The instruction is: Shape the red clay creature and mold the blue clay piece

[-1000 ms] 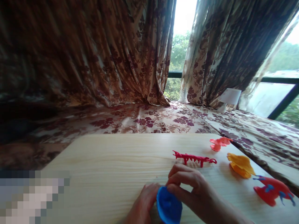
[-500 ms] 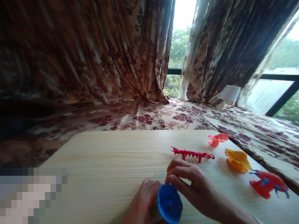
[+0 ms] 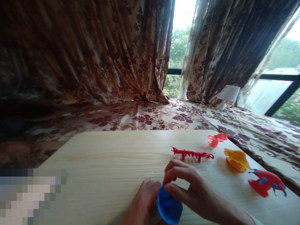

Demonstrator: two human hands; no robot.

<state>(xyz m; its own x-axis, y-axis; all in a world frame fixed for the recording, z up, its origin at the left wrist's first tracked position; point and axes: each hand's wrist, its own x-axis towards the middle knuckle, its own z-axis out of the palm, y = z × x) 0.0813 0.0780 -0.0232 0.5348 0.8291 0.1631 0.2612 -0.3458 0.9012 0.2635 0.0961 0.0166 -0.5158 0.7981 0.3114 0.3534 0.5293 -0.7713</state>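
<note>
A blue bowl-shaped piece (image 3: pixel 170 207), apparently modelling clay, is held over the near part of the table. My left hand (image 3: pixel 148 197) grips its left side, its fingers partly hidden behind the piece. With thumb and fingertips, my right hand (image 3: pixel 182 181) pinches the upper rim. A small raised lump shows inside the blue hollow. Just beyond my right hand lies a long crimson clay figure (image 3: pixel 192 153) with short legs and a curled end.
Along the table's right side stand a coral clay figure (image 3: pixel 217 139), a yellow one (image 3: pixel 237 160) and a red one with blue parts (image 3: pixel 267 182). The pale wooden table (image 3: pixel 98 162) borders a flowered cloth (image 3: pixel 145 117). A white lamp (image 3: pixel 229 93) stands near the window.
The thumb of my right hand has shifted left and now overlaps the bowl's upper rim. My left hand stays at the left side. The whole view has drifted slightly.
</note>
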